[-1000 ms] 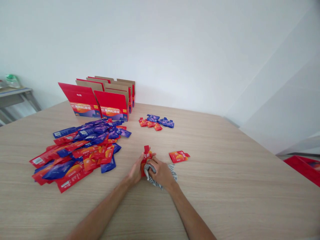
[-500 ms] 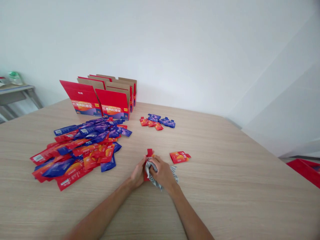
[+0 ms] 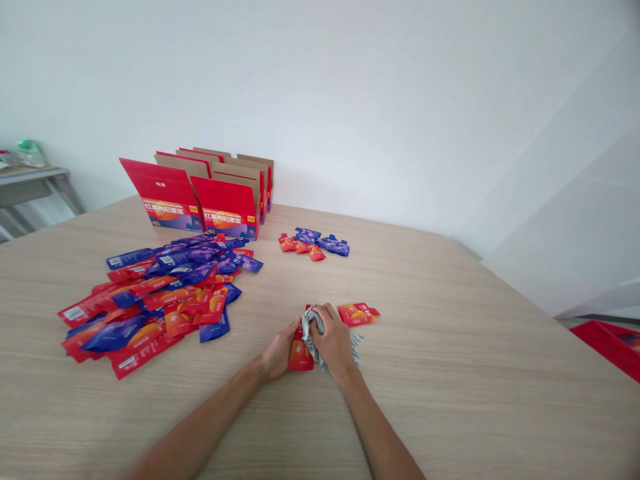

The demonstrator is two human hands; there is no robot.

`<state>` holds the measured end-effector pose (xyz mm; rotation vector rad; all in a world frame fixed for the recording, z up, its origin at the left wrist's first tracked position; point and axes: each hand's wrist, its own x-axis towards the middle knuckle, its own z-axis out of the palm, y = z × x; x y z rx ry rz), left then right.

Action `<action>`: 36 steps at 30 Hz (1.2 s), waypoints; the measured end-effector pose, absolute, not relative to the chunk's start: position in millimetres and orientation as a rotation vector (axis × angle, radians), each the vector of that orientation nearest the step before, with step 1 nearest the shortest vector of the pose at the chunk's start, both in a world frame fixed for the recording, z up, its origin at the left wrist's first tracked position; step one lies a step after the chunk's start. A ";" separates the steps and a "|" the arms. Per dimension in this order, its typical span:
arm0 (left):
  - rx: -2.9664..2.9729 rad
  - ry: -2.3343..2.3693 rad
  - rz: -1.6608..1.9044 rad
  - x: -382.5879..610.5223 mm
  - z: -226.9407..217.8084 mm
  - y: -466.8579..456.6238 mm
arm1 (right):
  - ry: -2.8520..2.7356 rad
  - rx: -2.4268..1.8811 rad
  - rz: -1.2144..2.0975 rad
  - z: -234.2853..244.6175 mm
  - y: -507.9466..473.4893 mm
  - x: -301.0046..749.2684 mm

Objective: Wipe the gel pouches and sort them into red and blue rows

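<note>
Closed around the left edge of a red pouch, my left hand keeps it just above or on the table; I cannot tell which. My right hand grips a crumpled grey striped cloth, pressed against the pouch's upper part, which it partly covers. Part of the cloth sticks out to the right below the palm. Another red pouch lies flat just beyond my right hand, on its right side.
A heap of red and blue pouches covers the table's left part. Behind it stand several open red cartons. A small group of red and blue pouches lies farther back. At the right edge is a red box.
My right hand with the cloth has moved slightly up and right along the pouch. The pouch's lower front now shows, and its top is more covered.
</note>
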<state>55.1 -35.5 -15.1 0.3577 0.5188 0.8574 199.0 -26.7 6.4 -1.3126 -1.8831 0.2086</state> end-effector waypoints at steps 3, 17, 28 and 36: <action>0.353 0.566 0.910 53.3 -10.9 -33.7 | -1.955 -1.294 0.241 4.3 -28.9 194.3; 0.379 0.581 0.878 41.1 -3.0 -24.3 | -2.100 -1.297 0.215 6.3 -38.4 180.2; 0.371 0.531 0.955 41.4 -2.3 -22.5 | -2.201 -1.244 0.254 7.0 -38.8 179.4; 0.423 0.477 1.027 30.6 -3.3 -12.4 | -2.327 -1.213 0.250 6.6 -43.6 171.8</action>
